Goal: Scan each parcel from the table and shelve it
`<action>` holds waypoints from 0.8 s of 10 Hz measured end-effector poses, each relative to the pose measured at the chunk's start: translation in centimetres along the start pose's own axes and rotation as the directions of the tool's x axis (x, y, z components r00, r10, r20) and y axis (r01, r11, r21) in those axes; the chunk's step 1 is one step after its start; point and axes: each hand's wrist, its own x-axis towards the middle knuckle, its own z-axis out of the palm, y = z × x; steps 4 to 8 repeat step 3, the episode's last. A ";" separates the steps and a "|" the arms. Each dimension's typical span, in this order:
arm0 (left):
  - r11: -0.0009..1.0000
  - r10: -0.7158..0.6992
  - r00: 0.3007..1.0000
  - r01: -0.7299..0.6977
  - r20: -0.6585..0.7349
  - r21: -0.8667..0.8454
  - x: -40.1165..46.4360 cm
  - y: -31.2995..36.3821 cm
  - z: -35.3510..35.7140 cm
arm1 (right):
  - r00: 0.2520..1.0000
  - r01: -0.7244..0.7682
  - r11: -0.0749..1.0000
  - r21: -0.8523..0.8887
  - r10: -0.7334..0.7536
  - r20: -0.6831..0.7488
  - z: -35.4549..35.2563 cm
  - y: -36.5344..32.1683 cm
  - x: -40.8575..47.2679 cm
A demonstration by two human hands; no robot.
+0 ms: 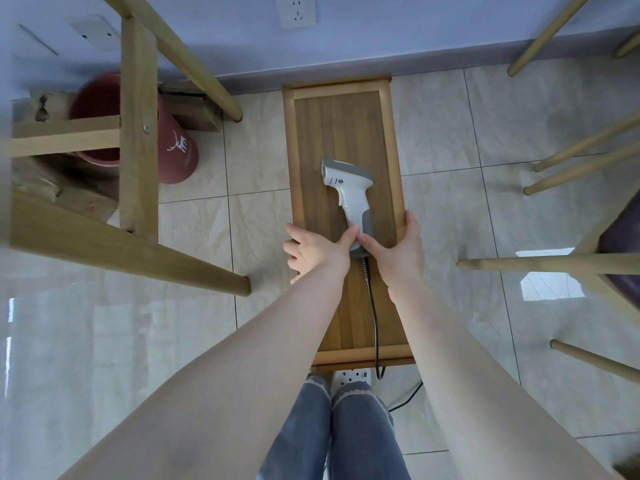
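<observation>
Wood tray-top table [389, 140], narrow, raised lip all round, runs 12 to 6 in the head view. No parcel on it. Only the scanner [349, 188] lies there, nose to 11, handle to 5, cord [373, 306] trailing off the 6 end to the floor.

My left hand [313, 252] grips the 9-side lip, fingers curled over the edge, thumb stretched in to touch the scanner butt. My right hand [398, 247] holds the 3-side lip the same way, thumb meeting the left one at the handle base. Neither hand has the scanner itself.

Progress, my read: table looks done w/ parcels. Cardboard boxes [38, 181] sit in the wooden shelf frame [138, 133] at 9–10, so shelving prob. finished or close; can't tell if more wait out of shot.

Room: open tile at 3 and 9 beside the table. Shelf leg [194, 271] near at 8, red bin [176, 147] at 10, chair legs [554, 263] at 3–4. Cord near my feet at 6, trip risk.
</observation>
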 end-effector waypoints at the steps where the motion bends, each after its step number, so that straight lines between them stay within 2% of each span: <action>1: 1.000 0.009 1.000 -0.009 0.004 -0.008 0.2 -0.2 0.2 | 1.000 0.007 1.000 -0.009 -0.007 0.012 0.0 0.1 0.1; 3: 1.000 0.004 1.000 -0.004 -0.016 -0.020 -0.6 -0.6 -0.3 | 0.999 0.004 0.998 0.068 -0.007 0.052 -1.5 -0.2 -1.0; 8: 1.000 0.004 1.000 -0.004 -0.016 -0.020 -0.6 -0.6 -0.3 | 0.999 0.004 0.998 0.068 -0.007 0.052 -1.5 -0.2 -1.0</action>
